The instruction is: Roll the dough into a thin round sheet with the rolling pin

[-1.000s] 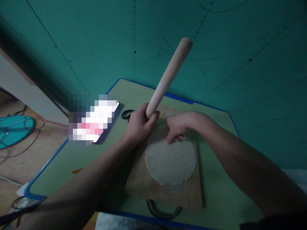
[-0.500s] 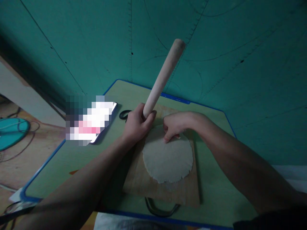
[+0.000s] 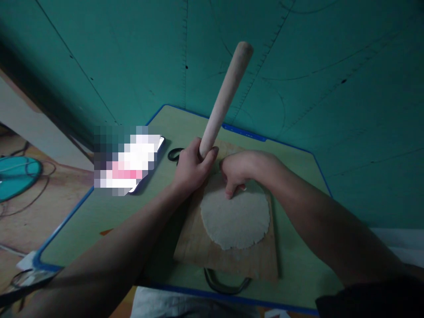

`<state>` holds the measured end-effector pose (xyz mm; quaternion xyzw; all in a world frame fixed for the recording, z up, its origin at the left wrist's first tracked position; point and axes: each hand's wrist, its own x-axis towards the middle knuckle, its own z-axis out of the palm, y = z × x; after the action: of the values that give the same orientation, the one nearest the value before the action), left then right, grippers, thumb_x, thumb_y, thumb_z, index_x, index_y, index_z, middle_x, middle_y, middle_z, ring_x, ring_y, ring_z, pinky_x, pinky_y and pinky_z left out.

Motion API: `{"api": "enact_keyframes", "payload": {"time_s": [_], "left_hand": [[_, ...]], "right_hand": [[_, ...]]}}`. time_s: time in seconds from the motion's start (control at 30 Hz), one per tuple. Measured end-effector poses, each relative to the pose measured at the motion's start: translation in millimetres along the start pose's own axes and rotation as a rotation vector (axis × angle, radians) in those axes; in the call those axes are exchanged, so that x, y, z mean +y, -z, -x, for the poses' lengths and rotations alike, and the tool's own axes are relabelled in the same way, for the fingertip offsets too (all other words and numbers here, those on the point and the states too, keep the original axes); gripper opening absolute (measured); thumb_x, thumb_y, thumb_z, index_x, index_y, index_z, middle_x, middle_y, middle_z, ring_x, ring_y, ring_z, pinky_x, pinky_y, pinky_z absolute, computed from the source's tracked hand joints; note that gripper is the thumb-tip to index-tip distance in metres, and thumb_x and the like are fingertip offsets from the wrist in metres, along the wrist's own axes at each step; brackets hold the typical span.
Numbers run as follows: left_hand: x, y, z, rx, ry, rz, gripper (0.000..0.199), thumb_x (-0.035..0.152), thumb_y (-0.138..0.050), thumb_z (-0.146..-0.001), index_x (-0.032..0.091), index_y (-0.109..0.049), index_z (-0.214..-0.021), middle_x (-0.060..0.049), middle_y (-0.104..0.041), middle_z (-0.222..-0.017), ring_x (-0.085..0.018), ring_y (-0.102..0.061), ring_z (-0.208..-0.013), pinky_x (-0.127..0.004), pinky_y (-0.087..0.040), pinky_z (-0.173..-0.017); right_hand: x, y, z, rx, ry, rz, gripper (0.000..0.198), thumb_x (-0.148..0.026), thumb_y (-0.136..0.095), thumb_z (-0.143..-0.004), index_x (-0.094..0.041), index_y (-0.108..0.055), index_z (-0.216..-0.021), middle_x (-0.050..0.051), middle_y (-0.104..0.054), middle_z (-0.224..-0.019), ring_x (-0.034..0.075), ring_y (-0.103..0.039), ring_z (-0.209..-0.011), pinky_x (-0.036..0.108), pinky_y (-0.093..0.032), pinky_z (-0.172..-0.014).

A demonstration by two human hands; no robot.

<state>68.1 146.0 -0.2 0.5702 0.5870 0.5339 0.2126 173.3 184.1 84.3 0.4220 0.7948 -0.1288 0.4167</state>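
My left hand (image 3: 195,165) is wrapped round the lower end of a wooden rolling pin (image 3: 227,97), which leans up and away toward the wall. A flat, roughly round sheet of dough (image 3: 236,221) with a cracked near edge lies on a wooden cutting board (image 3: 228,263). My right hand (image 3: 238,170) is bent down over the far part of the dough. Its fingers are curled at the dough's far edge and its thumb presses on the top surface. The fingertips are partly hidden behind the hand.
The board rests on a pale folding table (image 3: 294,265) with a blue rim. A blurred-out phone (image 3: 139,163) with a bright screen stands at the left. Near my left hand lies a black looped handle (image 3: 174,154). A green wall (image 3: 314,110) rises behind the table.
My right hand has shifted slightly left along the far edge of the dough. The left hand keeps its hold on the rolling pin; the whole view has shifted a little.
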Motion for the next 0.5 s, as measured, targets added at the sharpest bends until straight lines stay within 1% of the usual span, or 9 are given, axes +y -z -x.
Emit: {"api": "enact_keyframes", "payload": {"time_s": [0.1,0.2,0.27,0.37,0.5], "left_hand": [[-2,-1,1,0.005,-0.024,0.007,0.025,0.038,-0.057,-0.082,0.024,-0.041,-0.069,0.005,-0.041,-0.056,-0.012,-0.038,-0.052,-0.029,-0.025,-0.049],[-2,-2,2,0.021,-0.057,-0.007,0.026,0.037,-0.057,-0.082,0.024,-0.040,-0.068,0.006,-0.039,-0.054,-0.011,-0.036,-0.050,-0.029,-0.023,-0.048],[-3,-2,3,0.028,-0.077,-0.008,0.025,0.036,-0.058,-0.082,0.024,-0.040,-0.069,0.006,-0.040,-0.053,-0.011,-0.036,-0.049,-0.029,-0.023,-0.047],[-3,-4,2,0.044,-0.094,0.002,0.025,0.035,-0.058,-0.081,0.024,-0.039,-0.069,0.006,-0.041,-0.053,-0.011,-0.037,-0.048,-0.028,-0.023,-0.047],[-3,-5,0,0.056,-0.088,0.013,0.026,0.034,-0.059,-0.081,0.024,-0.038,-0.068,0.006,-0.039,-0.054,-0.011,-0.036,-0.049,-0.028,-0.023,-0.047]], "right_hand": [[8,-3,-2,-0.033,0.009,0.019,0.034,-0.037,-0.079,-0.073,-0.019,-0.062,-0.050,-0.001,-0.060,-0.052,0.019,-0.061,-0.062,0.032,-0.040,-0.064],[20,-6,-4,-0.063,0.095,-0.055,0.031,-0.044,-0.077,-0.073,-0.019,-0.064,-0.060,-0.002,-0.060,-0.055,0.016,-0.058,-0.060,0.029,-0.038,-0.061],[25,-8,-1,-0.061,0.137,-0.105,0.029,-0.043,-0.074,-0.075,-0.019,-0.064,-0.062,-0.003,-0.060,-0.056,0.014,-0.055,-0.058,0.029,-0.036,-0.059],[23,-8,7,-0.051,0.155,-0.104,0.028,-0.039,-0.071,-0.077,-0.018,-0.064,-0.061,-0.002,-0.060,-0.056,0.013,-0.054,-0.056,0.028,-0.036,-0.058],[11,-6,12,-0.108,0.182,-0.059,0.031,-0.040,-0.070,-0.078,-0.018,-0.063,-0.057,-0.002,-0.060,-0.056,0.013,-0.053,-0.054,0.029,-0.036,-0.058]]}}
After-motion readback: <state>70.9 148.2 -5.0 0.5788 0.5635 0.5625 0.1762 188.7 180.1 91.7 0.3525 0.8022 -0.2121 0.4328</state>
